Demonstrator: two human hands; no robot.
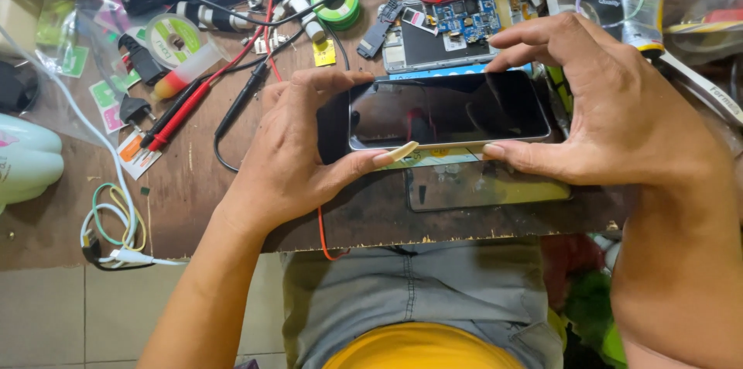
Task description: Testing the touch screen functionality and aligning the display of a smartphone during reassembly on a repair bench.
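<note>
Both forearms enter from the bottom of the frame, angled toward centre. Left hand centre-left, thumb curled inward with a long nail, fingers wrapped behind, probably pinching. Right hand centre-right, index arched over, thumb below, palm down.

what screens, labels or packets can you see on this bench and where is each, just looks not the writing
phone: held flat between left hand and right hand, dark blank screen, silver edge.
glass panel: on the bench under the phone, dark, glossy.
opened phone: behind, blue circuit board showing.
green-and-white packets: left, small squares.
tape roll: upper left, round, white-green label.
clear plastic bag: far left.
</note>
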